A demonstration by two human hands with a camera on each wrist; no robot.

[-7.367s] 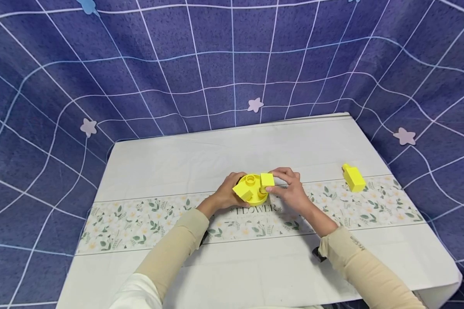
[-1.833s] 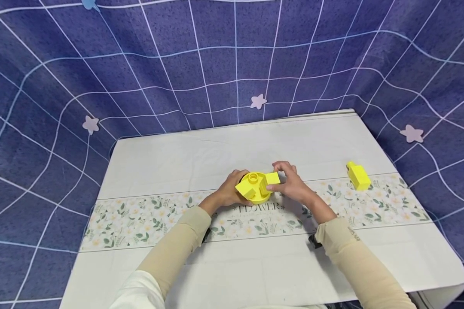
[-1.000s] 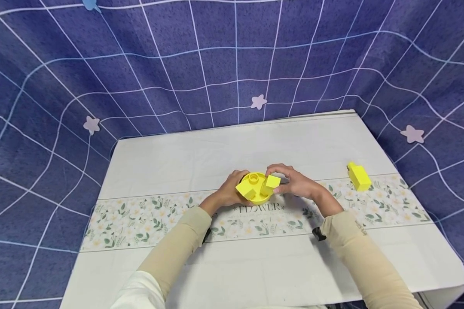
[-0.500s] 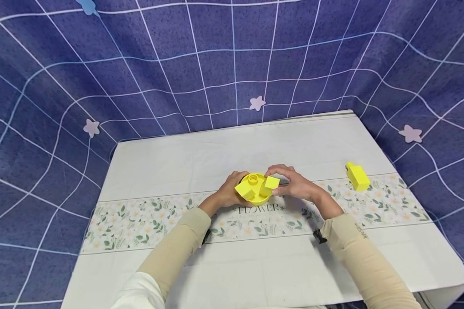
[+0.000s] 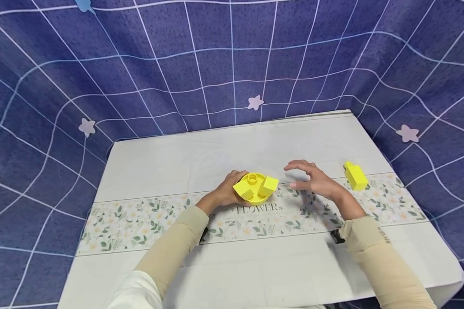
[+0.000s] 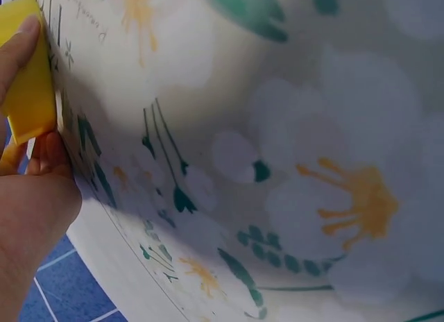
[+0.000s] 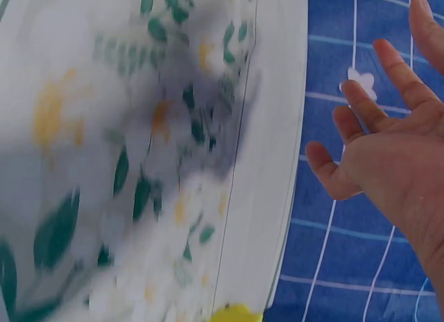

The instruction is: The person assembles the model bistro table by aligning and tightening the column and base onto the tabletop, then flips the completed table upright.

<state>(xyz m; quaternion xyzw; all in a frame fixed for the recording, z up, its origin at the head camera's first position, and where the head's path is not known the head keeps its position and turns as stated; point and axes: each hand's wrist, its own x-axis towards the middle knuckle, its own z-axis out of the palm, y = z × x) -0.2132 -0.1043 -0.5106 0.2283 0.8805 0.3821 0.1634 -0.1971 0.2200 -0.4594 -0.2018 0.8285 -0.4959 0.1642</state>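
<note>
A round yellow base (image 5: 258, 201) is held at its left side by my left hand (image 5: 225, 192). On the base stand two yellow blocks, a left one (image 5: 242, 189) and a right one (image 5: 270, 186), both tilted in view, and a ring-shaped socket (image 5: 252, 178) shows at the back. The left wrist view catches a yellow piece (image 6: 33, 93) with my thumb on it. My right hand (image 5: 315, 180) is apart from the base, to its right, fingers spread and holding nothing; the right wrist view also shows these bare fingers. Farther right lies another yellow block (image 5: 356, 177) with a narrow knob.
A white tablecloth (image 5: 201, 159) with a printed flower band covers the table. Blue curtains (image 5: 216, 68) with white grid lines and stars surround its back and sides. Dark wrist gear (image 5: 336, 236) sits under the right forearm.
My right hand has let go of the right block on the base and drawn away rightward. That block was turned and settled in the earlier frames. My left hand keeps holding the base.
</note>
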